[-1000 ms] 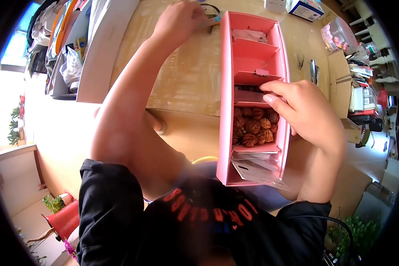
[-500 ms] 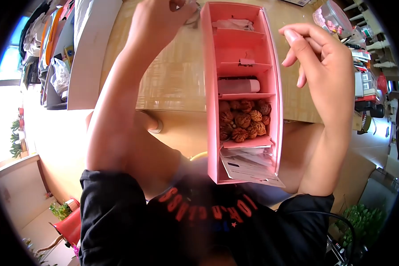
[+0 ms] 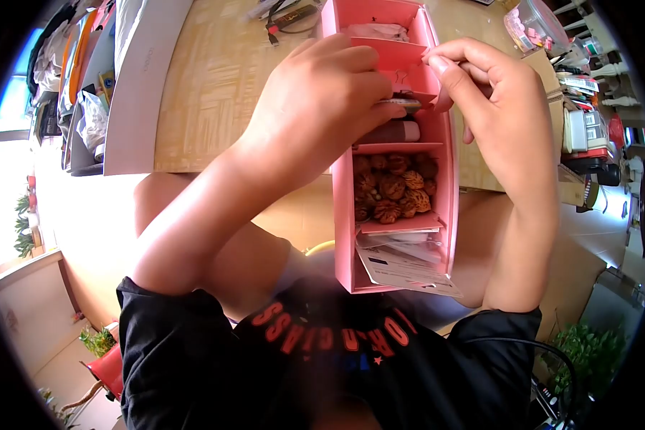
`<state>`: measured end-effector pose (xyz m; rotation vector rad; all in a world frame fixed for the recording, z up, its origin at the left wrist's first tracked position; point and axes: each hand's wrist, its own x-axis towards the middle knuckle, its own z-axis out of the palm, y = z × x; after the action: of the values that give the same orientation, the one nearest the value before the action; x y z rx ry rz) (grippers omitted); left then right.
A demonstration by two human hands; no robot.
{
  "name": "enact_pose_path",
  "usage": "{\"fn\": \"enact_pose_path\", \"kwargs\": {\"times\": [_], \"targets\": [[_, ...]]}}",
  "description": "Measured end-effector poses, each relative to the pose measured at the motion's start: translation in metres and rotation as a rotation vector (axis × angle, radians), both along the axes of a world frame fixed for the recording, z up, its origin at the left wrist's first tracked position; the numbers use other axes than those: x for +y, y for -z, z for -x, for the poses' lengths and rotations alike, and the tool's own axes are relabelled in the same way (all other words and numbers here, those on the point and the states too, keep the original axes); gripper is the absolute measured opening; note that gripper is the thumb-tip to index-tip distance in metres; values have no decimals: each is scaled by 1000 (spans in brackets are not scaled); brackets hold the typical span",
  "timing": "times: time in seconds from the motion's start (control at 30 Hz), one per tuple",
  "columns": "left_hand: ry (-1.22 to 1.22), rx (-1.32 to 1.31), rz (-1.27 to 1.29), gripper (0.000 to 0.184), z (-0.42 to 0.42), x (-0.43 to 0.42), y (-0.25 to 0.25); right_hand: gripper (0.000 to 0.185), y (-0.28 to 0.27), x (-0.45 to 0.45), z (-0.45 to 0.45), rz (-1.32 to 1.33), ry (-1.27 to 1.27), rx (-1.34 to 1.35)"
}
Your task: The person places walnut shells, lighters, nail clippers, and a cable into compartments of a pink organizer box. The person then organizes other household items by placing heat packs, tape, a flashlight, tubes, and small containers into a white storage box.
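A long pink divided box [image 3: 344,215] lies lengthwise in front of me, over the table's near edge. My left hand [image 3: 330,100] is over its upper middle compartments, fingers closed round a small item [image 3: 407,104] that is mostly hidden. Just below sits a dark tube with a pale pink end [image 3: 411,131] in its compartment. My right hand [image 3: 484,86] is at the box's right rim, thumb and forefinger pinched together; what they hold, if anything, is too small to name. Brown ridged pits [image 3: 393,188] fill one compartment, and clear packets with a printed card [image 3: 405,271] fill the nearest.
Cables and small items [image 3: 283,21] lie on the table [image 3: 193,107] beyond my left hand. A large white box [image 3: 147,79] with bags and folders stands at the left. A clear round tub [image 3: 534,29] and a box of packages [image 3: 588,129] are at the right.
My left hand has come from the far table down over the box with a small item. My right hand has moved left to the box's rim, its thumb and forefinger now together.
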<state>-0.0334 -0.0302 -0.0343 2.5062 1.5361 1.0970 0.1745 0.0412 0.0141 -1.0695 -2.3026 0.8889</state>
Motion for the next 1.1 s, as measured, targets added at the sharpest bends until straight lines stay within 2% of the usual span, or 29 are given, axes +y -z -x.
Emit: {"fn": "enact_pose_path", "kwargs": {"times": [0.03, 0.13, 0.23, 0.3, 0.37, 0.43, 0.47, 0.57, 0.63, 0.77, 0.8, 0.9, 1.0, 1.1], "targets": [[-16, 9, -56, 18, -3, 1, 2, 20, 1, 0, 0, -11, -3, -6], [-19, -17, 24, 16, -10, -1, 10, 20, -1, -2, 2, -2, -16, -10], [-82, -48, 58, 15, -4, -6, -5, 20, 1, -5, 5, -65, 20, 45], [-272, -107, 65, 16, 14, 1, -8, 19, -1, -7, 6, -68, 44, 71], [-435, -192, 182, 20, 41, 13, -13, 19, -3, -7, 8, -72, 63, 97], [-573, -101, 207, 23, 78, 33, 5, 20, -1, -9, 11, -72, 77, 130], [-561, -71, 177, 24, 96, 40, 15, 19, -4, -12, 12, -5, 87, 130], [-546, 25, 88, 25, 136, 65, 48, 13, 9, -11, 17, -41, 70, 300], [-548, 100, 27, 26, 144, 82, 58, 13, 8, -13, 17, -74, 73, 312], [-513, -68, 286, 30, 113, 88, 49, 12, 8, -12, 17, -126, 84, 325], [-450, 55, 134, 32, 115, 91, 55, 12, 8, -11, 16, -140, 87, 326], [-459, 114, 82, 32, 114, 89, 68, 19, 0, -11, 10, -87, 63, 181], [-473, 94, 322, 32, 116, 85, 60, 20, 0, -12, 9, -98, 67, 167], [-488, -9, 397, 30, 109, 78, 53, 19, 1, -11, 8, -115, 59, 178]]}}
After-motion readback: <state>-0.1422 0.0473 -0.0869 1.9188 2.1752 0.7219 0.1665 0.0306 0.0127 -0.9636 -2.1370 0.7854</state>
